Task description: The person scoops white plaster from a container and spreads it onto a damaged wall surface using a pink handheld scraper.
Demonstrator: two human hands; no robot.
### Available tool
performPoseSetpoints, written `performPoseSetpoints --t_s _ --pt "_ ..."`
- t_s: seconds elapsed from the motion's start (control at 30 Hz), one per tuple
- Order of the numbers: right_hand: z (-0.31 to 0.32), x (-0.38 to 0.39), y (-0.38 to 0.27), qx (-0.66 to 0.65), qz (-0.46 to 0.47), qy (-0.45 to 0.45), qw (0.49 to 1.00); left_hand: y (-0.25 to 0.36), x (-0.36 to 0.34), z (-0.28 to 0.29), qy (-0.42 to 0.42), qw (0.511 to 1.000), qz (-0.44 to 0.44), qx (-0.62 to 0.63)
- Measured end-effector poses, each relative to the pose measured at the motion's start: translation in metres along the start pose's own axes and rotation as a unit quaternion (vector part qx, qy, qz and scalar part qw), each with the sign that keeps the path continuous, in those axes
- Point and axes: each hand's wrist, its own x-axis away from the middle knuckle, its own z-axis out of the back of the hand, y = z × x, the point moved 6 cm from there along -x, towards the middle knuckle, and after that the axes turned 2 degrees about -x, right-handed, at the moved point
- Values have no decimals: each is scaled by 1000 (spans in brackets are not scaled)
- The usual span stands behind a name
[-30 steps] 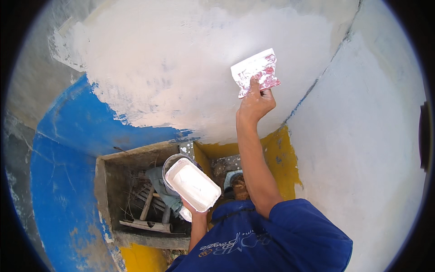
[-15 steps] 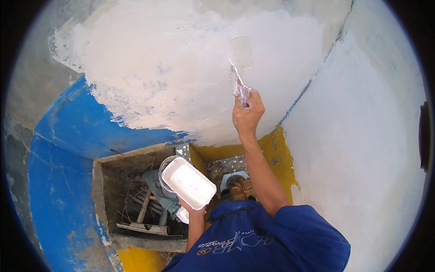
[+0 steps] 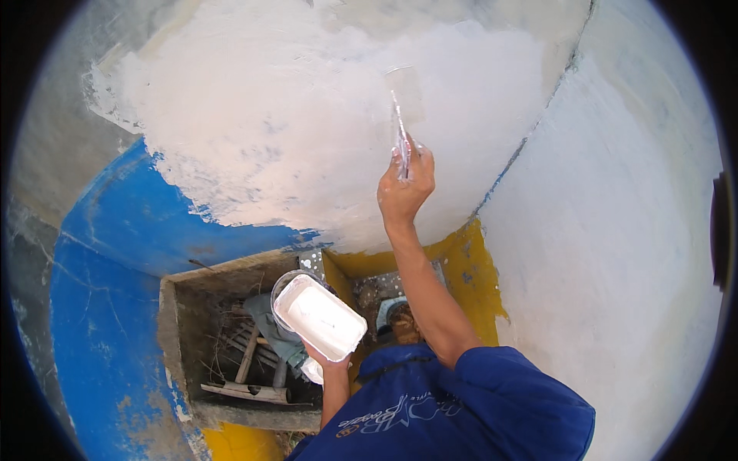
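Observation:
My right hand (image 3: 407, 187) grips a putty knife (image 3: 400, 131) smeared with white filler, its blade edge-on against the wall. White filler coats a broad patch of that wall (image 3: 292, 115), thin in places with grey showing through. A faint rectangular mark lies around the blade's tip. Lower down, my left hand (image 3: 329, 359) holds a white rectangular tub (image 3: 323, 319) from beneath, tilted, with white paste inside. Most of the left hand's fingers are hidden under the tub.
A concrete trough (image 3: 173, 323) at lower left holds sticks, a bamboo piece (image 3: 246, 393) and a grey-green cloth (image 3: 280, 338). A round bucket (image 3: 281, 289) stands behind the tub. Yellow-painted low walls (image 3: 477, 269) meet the whitened right wall (image 3: 600, 246); blue paint (image 3: 108, 284) covers the left.
My right hand and the putty knife have shifted slightly left and down along the wall, the blade turning more upright. The left hand and tub stay almost in place.

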Motion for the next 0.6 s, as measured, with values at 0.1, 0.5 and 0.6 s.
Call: performPoseSetpoints --t_s 0.1,0.5,0.6 --pt "1 -34 11 105 13 71 992 0 1 -5 1 1000 -22 -20" --pt "52 -37 30 13 -56 27 998 7 -2 9 10 1000 11 10" --pt "63 -76 48 57 -75 116 989 7 -1 9 5 1000 16 -6"
